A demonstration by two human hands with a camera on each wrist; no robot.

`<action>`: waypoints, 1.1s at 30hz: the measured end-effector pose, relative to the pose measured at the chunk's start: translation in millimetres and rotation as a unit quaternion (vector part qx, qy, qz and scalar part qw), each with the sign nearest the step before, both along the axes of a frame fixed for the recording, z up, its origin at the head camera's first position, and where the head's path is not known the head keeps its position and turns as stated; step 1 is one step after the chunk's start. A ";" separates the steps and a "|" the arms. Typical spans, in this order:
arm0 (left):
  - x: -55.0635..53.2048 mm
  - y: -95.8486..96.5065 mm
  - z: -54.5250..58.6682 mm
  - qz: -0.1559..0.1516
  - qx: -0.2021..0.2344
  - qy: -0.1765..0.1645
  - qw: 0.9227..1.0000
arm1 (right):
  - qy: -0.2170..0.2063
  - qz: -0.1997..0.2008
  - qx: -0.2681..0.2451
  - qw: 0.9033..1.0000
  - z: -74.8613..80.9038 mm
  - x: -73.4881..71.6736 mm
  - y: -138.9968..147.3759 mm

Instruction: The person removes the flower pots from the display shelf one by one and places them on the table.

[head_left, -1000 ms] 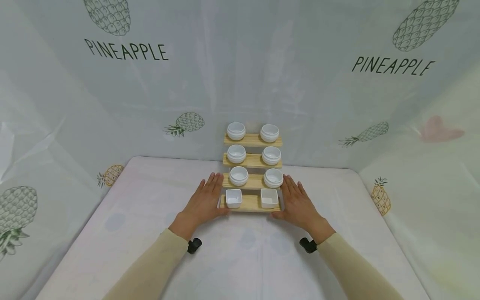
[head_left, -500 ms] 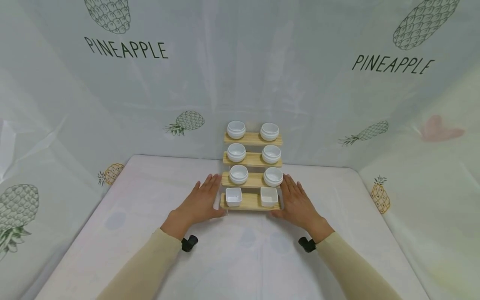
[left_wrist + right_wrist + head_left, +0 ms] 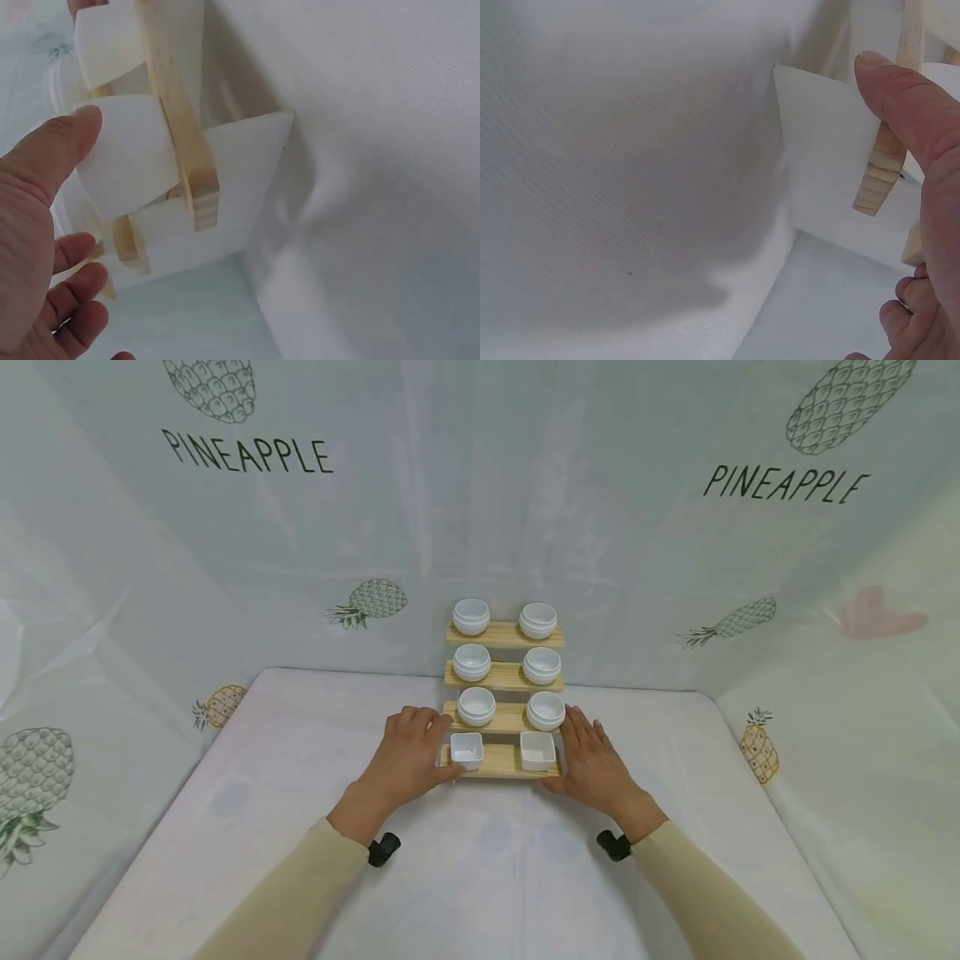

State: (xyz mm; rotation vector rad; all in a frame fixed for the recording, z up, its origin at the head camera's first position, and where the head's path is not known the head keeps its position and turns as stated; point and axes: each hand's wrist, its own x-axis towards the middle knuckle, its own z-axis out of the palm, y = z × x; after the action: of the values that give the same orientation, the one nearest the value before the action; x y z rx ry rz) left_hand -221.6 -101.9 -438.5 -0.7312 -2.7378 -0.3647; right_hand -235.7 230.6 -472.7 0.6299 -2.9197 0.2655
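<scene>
A wooden stepped stand (image 3: 501,765) with white side panels bears white cups in pairs. On its lowest step are a left square cup (image 3: 467,750) and a right square cup (image 3: 537,752); round white bowls (image 3: 476,710) fill the upper steps. My left hand (image 3: 397,758) is at the stand's left side, its thumb (image 3: 64,146) over the left square cup and its other fingers loosely bent beside the steps. Whether that thumb touches the cup I cannot tell. My right hand (image 3: 600,777) rests along the right side, thumb (image 3: 904,94) at the lowest plank's front, fingers straight.
The stand is at the back of a table (image 3: 487,877) covered in pale cloth. A hanging sheet (image 3: 600,543) printed with pineapples rises right behind it and encloses both sides.
My left hand has moved off the stand's side; its fingers, straight before, now bend, and its thumb has come to the left square cup. My right hand stays in place.
</scene>
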 end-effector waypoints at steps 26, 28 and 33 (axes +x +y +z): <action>-4.9 9.9 -5.2 -0.007 -0.068 0.002 0.998 | 0.022 -0.006 0.045 0.999 2.8 -1.1 -0.4; -5.4 9.9 -4.6 -0.009 -0.068 0.002 0.998 | 0.029 -0.002 0.046 0.999 3.0 -1.4 0.2; -5.9 10.7 -2.1 -0.010 -0.066 -0.004 0.998 | 0.026 0.005 0.043 0.999 3.3 -2.2 2.2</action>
State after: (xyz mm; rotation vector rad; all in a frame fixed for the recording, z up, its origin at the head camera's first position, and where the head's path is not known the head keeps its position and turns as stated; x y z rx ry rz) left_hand -227.5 -91.2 -440.5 -0.7929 -2.7857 -0.1918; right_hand -238.0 232.8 -469.4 0.6528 -2.8923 0.1245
